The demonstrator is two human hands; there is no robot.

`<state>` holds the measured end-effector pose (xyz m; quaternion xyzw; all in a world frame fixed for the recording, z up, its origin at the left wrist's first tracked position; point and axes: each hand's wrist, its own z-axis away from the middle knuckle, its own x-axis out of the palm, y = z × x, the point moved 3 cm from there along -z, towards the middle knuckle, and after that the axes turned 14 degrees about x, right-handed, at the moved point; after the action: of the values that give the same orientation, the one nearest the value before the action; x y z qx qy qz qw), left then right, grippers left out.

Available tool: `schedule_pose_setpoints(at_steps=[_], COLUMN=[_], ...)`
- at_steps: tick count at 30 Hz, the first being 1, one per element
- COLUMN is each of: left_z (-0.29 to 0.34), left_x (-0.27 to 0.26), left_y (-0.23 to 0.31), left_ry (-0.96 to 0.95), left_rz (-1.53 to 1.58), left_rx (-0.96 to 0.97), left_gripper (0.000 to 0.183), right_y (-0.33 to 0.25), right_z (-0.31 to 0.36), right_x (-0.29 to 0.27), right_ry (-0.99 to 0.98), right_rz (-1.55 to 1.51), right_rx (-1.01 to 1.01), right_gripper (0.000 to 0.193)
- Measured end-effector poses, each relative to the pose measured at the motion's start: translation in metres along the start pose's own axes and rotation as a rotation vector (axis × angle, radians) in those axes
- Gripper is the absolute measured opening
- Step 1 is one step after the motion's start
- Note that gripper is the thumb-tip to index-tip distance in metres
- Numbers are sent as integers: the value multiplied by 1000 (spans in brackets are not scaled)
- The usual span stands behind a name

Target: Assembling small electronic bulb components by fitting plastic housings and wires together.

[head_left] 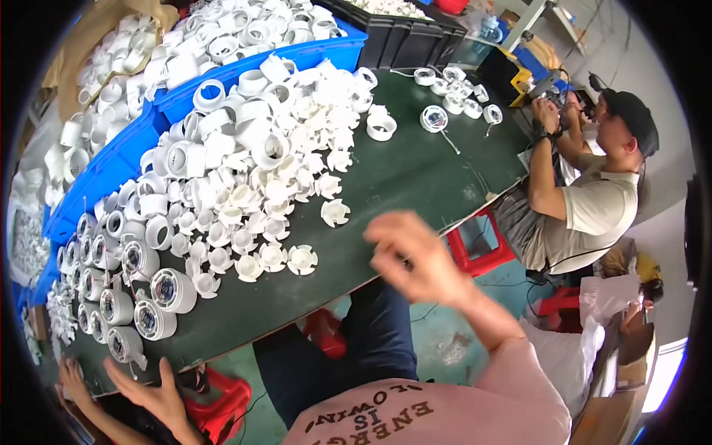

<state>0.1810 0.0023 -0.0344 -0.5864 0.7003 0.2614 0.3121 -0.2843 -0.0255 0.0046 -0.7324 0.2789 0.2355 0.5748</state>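
My right hand [415, 259] hovers over the front edge of the green table, its fingers loosely curled and blurred. A small dark spot shows at its palm; I cannot make out whether it is a thing or a gap. At the lower left, what looks like my left hand [152, 393] is spread open with nothing in it. Just beyond it stand several white round housings [154, 319] with circuit boards inside. White claw-shaped plastic parts [302, 259] lie to their right, the closest ones to my right hand. White plastic rings [271, 148] are heaped behind them.
Blue bins [297, 55] of white parts line the back, beside a black bin [415, 44]. Small round modules [434, 119] with wires lie at the far right of the table. A co-worker [586, 193] sits there; another person's hand [73, 378] is at far left. Red stools [482, 248] stand below.
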Motion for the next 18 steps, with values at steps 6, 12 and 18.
schedule_pose_setpoints(at_steps=[6,12,18], left_z=[-64,-85,-77], left_x=[-6,41,41], left_y=[101,89,52], left_ry=[-150,-162,-164], left_rz=[119,117,92], left_rx=[306,439,373], left_gripper=[58,39,38], right_y=[132,215,113], right_z=[-119,-147,-144], right_x=[-101,-82,-51], right_ry=[585,492,382], right_rz=[907,774,171], right_rx=[2,237,71], right_gripper=[57,49,39])
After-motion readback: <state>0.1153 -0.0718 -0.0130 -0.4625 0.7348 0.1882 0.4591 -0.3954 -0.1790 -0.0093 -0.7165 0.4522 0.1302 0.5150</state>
